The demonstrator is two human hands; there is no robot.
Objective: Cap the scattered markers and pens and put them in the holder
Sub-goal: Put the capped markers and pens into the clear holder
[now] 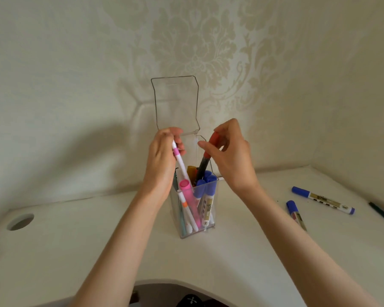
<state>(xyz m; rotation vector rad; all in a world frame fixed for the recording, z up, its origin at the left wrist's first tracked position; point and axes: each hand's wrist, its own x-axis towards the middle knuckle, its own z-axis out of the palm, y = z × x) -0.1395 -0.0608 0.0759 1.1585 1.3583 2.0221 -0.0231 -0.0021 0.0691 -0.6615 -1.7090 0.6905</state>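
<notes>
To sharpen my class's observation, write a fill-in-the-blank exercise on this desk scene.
The right hand holds a marker with a ___ cap.
The lid of the holder stands ___.
___ blue-capped markers lie on the table beside the holder.
Missing words: red; open; two.

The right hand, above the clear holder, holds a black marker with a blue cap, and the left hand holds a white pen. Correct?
No: the head view shows a red cap on the black marker, not blue. The right hand, clear holder, left hand and pen are as stated.
</notes>
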